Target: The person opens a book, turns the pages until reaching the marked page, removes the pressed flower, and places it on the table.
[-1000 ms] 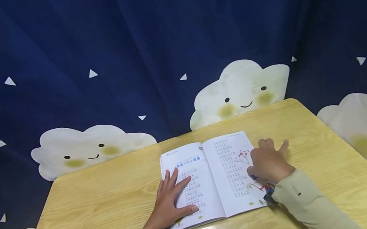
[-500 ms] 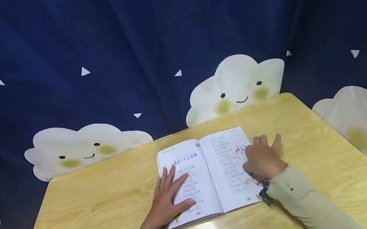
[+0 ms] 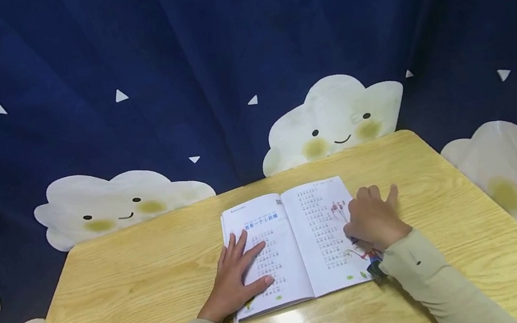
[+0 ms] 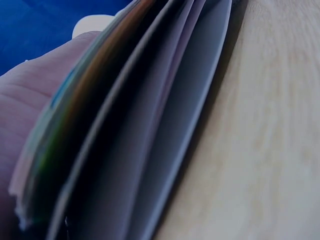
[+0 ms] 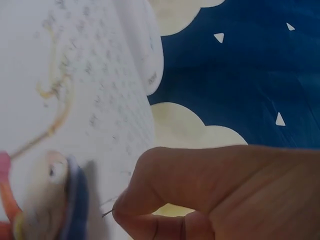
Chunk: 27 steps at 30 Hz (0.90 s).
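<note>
A thin, floppy paperback book (image 3: 294,244) lies open mid-table (image 3: 122,301). The left hand (image 3: 237,278) presses flat, fingers spread, on the left page; the right hand (image 3: 372,219), fingers curled, pinches the right page's edge, where such light, tearable paper is probably best lifted.

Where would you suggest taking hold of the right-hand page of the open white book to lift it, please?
Probably at its outer right edge, coming from the right. The open white book lies flat on the wooden table, bound at the middle, so only that edge is free. The right hand rests there already, while the left hand presses the left page flat.
</note>
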Tool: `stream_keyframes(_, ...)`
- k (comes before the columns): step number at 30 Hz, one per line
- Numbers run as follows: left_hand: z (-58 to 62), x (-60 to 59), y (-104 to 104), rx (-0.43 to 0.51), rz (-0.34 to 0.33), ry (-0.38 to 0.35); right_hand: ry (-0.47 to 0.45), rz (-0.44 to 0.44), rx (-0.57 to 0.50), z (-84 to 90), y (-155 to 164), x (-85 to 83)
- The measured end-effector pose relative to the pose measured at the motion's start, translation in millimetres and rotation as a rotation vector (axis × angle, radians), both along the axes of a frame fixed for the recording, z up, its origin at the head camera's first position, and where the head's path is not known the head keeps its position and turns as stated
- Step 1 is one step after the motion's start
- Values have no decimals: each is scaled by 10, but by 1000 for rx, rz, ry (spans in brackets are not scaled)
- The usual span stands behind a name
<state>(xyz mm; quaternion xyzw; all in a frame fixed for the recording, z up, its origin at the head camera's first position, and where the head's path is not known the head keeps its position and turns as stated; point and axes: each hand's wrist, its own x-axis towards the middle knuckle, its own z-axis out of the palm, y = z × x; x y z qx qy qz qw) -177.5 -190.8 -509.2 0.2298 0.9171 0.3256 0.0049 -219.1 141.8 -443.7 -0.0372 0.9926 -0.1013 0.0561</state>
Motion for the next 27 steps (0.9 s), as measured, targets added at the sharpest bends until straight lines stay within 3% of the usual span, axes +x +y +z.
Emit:
stream_keyframes(9, 3, -23, -15, -6, 10, 17, -20, -46, -49, 90, 251, -42)
stream_keyframes(19, 19, 2, 9, -1, 12, 2, -75, -60, -112, 76, 772, 18)
stream_keyframes(27, 35, 16, 24, -2, 8, 2, -79, -124, -117, 45, 926, 133)
